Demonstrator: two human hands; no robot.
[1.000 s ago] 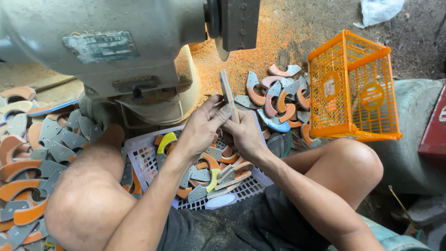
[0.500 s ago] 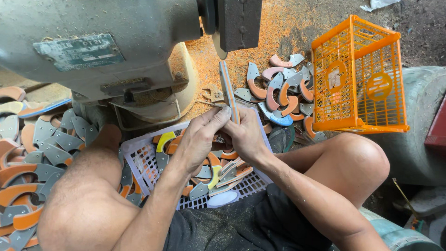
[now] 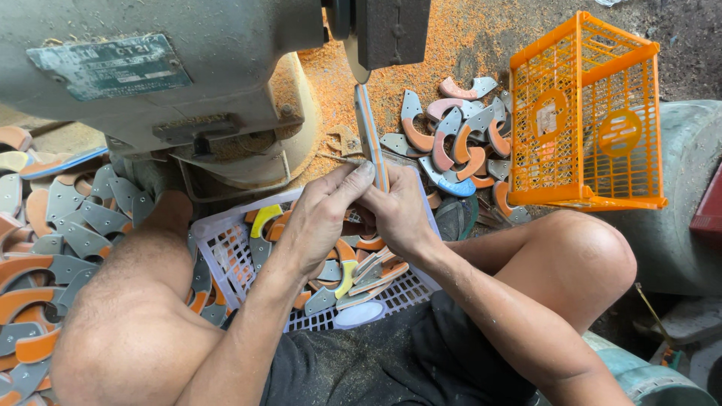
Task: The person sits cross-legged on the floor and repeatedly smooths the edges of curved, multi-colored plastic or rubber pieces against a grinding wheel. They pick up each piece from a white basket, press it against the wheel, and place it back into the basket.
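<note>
Nearest the camera, bare knees and dark shorts (image 3: 391, 368) are seen, with a white slatted basket (image 3: 226, 248) set between the legs. The basket is filled with curved grey and orange pieces (image 3: 342, 274), one of them yellow.

Above the basket, both hands are closed on one long, thin strip (image 3: 370, 131) with grey and orange layers. The left hand (image 3: 320, 218) is wrapped around the strip's lower end, with the fingertips (image 3: 362, 171) pressed against its side. The right hand (image 3: 398, 214) is closed on the same end from the other side, touching the left hand. The strip is held nearly upright, and its top end is brought against the grinding wheel (image 3: 353, 53) under a dark guard (image 3: 391, 30).

The wheel is carried by a large grey machine (image 3: 165, 68), fitted with a metal plate (image 3: 113, 66). Orange dust (image 3: 451, 45) is spread over the ground behind it. To the left, a heap of similar grey and orange pieces (image 3: 53, 225) is laid out. To the right, a smaller pile (image 3: 451, 143) is seen just beside an orange mesh crate (image 3: 583, 113) tipped on its side.
</note>
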